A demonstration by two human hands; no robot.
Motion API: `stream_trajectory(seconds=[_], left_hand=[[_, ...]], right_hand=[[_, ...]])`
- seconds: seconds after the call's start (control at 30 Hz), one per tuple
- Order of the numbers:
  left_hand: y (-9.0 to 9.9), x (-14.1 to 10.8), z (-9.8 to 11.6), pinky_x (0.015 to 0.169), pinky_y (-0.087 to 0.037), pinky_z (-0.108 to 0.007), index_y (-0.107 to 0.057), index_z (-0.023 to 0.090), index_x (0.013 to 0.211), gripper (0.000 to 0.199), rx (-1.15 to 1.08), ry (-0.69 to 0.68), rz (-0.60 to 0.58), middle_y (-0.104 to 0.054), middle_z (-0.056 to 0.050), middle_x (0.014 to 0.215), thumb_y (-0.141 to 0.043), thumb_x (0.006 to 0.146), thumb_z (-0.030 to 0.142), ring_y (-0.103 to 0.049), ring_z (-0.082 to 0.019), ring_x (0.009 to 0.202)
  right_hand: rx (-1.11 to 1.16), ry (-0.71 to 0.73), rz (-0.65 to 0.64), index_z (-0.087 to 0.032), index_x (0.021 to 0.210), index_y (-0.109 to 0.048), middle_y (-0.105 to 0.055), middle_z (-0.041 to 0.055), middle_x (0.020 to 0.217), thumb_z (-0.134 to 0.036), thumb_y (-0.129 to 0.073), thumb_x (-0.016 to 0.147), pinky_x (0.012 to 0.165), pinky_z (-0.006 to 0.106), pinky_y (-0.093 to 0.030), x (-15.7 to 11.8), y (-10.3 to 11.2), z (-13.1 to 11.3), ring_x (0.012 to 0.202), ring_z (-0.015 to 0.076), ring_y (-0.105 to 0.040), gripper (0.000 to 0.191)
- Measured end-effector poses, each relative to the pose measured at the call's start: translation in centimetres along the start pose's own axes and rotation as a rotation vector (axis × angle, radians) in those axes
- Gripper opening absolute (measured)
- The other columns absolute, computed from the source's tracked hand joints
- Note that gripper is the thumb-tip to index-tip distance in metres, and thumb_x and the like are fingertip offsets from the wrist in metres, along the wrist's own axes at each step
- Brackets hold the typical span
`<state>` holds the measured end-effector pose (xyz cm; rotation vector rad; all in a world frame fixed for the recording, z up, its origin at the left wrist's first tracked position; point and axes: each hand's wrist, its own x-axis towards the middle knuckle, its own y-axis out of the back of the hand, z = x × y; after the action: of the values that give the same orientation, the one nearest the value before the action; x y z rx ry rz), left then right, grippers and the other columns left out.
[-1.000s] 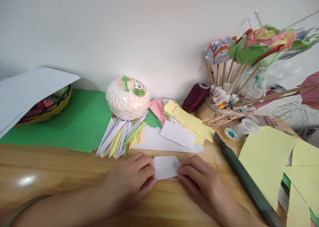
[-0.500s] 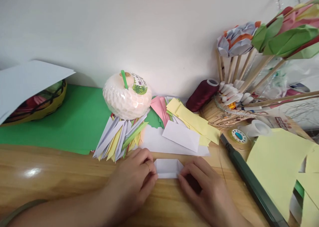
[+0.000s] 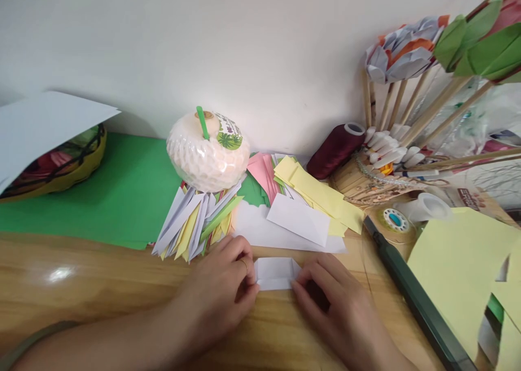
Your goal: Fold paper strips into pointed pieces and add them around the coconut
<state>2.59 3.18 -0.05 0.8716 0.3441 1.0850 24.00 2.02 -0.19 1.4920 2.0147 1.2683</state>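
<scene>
Left hand (image 3: pixel 223 281) and right hand (image 3: pixel 336 303), apart, each pinch one end of 1 folded white paper (image 3: pixel 277 273) on the wooden table (image 3: pixel 106 270), with 1 maroon spool (image 3: pixel 334 153) beyond.

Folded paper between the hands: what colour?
Folded paper: white, faintly lilac, no visible pattern; best seen in head view.

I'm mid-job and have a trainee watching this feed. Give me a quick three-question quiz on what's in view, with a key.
1. True or false: the white paper between the left hand and the right hand has no folds.

2. What colour is the thread on the large spool?
A) Green
B) Maroon
C) White

3. Fill the gap: the ring is on the ____ hand.

Key: 1. False; 2. B; 3. left.
</scene>
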Motion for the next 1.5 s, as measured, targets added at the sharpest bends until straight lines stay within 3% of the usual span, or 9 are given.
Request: stream_trajectory(seconds=[0.27,0.37,0.53,0.63,0.7,0.87,1.1,1.33,1.5], left_hand=[[-0.5,-0.4,0.0,0.065,-0.044,-0.029,-0.052,0.019,0.079,0.012,0.04,0.019,-0.001,-0.048,-0.002,0.087,-0.046,0.076,0.008,-0.049,-0.016,0.075],[-1.0,-0.7,-0.3,0.068,-0.045,-0.03,-0.06,0.024,0.089,0.022,0.14,-0.131,0.03,-0.049,-0.003,0.091,-0.047,0.079,0.008,-0.049,-0.019,0.081],[-0.8,-0.9,-0.5,0.069,-0.045,-0.028,-0.061,0.02,0.093,0.01,0.383,-0.28,0.156,-0.059,-0.002,0.088,-0.052,0.091,0.023,-0.053,-0.018,0.081],[-0.3,-1.0,-0.6,0.076,-0.043,-0.031,-0.061,0.02,0.097,0.015,0.471,-0.504,0.179,-0.062,-0.002,0.095,-0.046,0.095,0.017,-0.054,-0.019,0.088],[-0.1,-1.2,-0.6,0.078,-0.042,-0.033,-0.062,0.019,0.099,0.02,0.489,-0.557,0.185,-0.062,-0.003,0.095,-0.043,0.096,0.014,-0.053,-0.019,0.09],[0.1,-1.6,-0.7,0.078,-0.043,-0.035,-0.061,0.015,0.097,0.025,0.486,-0.525,0.184,-0.063,-0.003,0.089,-0.037,0.097,0.01,-0.052,-0.02,0.089],[1.3,-1.7,-1.0,0.073,-0.042,-0.034,-0.06,0.016,0.097,0.026,0.451,-0.6,0.121,-0.061,-0.002,0.078,-0.034,0.098,0.011,-0.052,-0.018,0.081],[1.3,-1.3,-1.0,0.07,-0.042,-0.033,-0.062,0.013,0.083,0.022,0.428,-0.615,0.13,-0.058,-0.003,0.073,-0.043,0.094,0.009,-0.051,-0.018,0.076],[1.2,-0.9,-1.3,0.067,-0.043,-0.034,-0.064,0.011,0.1,0.025,0.493,-0.541,0.134,-0.06,-0.007,0.078,-0.041,0.091,0.008,-0.051,-0.021,0.076]], right_hand=[[-0.003,-0.004,-0.032,-0.021,0.074,-0.049,-0.053,0.002,0.073,-0.016,-0.045,0.09,0.055,0.027,-0.043,0.1,0.1,-0.1,0.065,0.0159,-0.053,0.017],[0.009,-0.033,-0.058,-0.021,0.077,-0.049,-0.053,0.002,0.075,-0.016,-0.046,0.089,0.055,0.027,-0.043,0.0,0.2,0.0,0.065,0.0158,-0.053,0.013],[0.066,-0.061,-0.085,-0.021,0.08,-0.049,-0.053,0.0024,0.08,-0.013,-0.047,0.088,0.057,0.026,-0.045,0.0,0.3,0.3,0.067,0.015,-0.053,0.012],[0.078,-0.065,-0.09,-0.021,0.077,-0.049,-0.054,0.0019,0.08,-0.01,-0.049,0.086,0.057,0.025,-0.045,0.2,0.5,0.3,0.067,0.0146,-0.053,0.014],[0.093,-0.071,-0.102,-0.021,0.076,-0.049,-0.054,0.0015,0.079,-0.009,-0.049,0.085,0.057,0.025,-0.045,0.3,0.6,0.2,0.067,0.0141,-0.053,0.015],[0.139,-0.076,-0.122,-0.021,0.078,-0.048,-0.052,0.0012,0.082,-0.007,-0.047,0.087,0.06,0.025,-0.045,0.2,1.0,0.1,0.069,0.0136,-0.053,0.017],[0.121,-0.028,-0.117,-0.022,0.086,-0.049,-0.052,0.0031,0.092,-0.007,-0.045,0.088,0.067,0.028,-0.048,0.1,1.1,0.3,0.077,0.0146,-0.054,0.016],[-0.029,0.186,-0.083,-0.023,0.101,-0.059,-0.053,0.0091,0.114,-0.007,-0.042,0.09,0.084,0.041,-0.047,0.0,1.2,0.4,0.105,0.0232,-0.051,0.025],[0.221,-0.039,-0.175,-0.022,0.094,-0.063,-0.058,0.0033,0.092,-0.011,-0.049,0.089,0.068,0.027,-0.048,-0.2,1.5,-0.4,0.079,0.0148,-0.057,0.019]])
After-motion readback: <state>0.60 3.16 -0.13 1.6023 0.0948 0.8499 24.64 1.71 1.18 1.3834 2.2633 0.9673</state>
